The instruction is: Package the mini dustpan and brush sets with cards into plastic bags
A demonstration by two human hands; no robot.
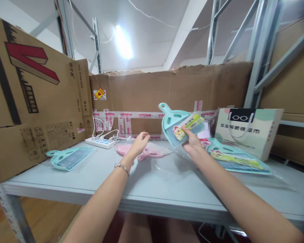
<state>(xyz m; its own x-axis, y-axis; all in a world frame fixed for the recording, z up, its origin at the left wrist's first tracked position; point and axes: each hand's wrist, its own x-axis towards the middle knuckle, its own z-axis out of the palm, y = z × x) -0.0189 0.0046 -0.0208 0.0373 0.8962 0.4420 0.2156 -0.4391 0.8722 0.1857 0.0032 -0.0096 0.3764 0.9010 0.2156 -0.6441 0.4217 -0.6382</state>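
My right hand [192, 141] grips a turquoise mini dustpan-and-brush set [173, 119], raised above the table with its handle pointing up. A yellow-green label card lies across its front, with the thumb pressed on it. My left hand [141, 143], a bracelet on its wrist, hovers by a pink dustpan set [152, 152] lying on the table. Its fingers are drawn together, and anything between them is hidden. More turquoise sets in clear plastic, with label cards, lie at the right [238, 158]. Another turquoise dustpan set [71, 158] rests at the left in clear wrapping.
A grey metal table [157, 189] carries everything. Behind the dustpans is a white power strip [101, 142] with cables plugged in. Large cardboard boxes [152, 91] stand along the back and left. A pale paper bag [250, 131] with a glasses print stands at right.
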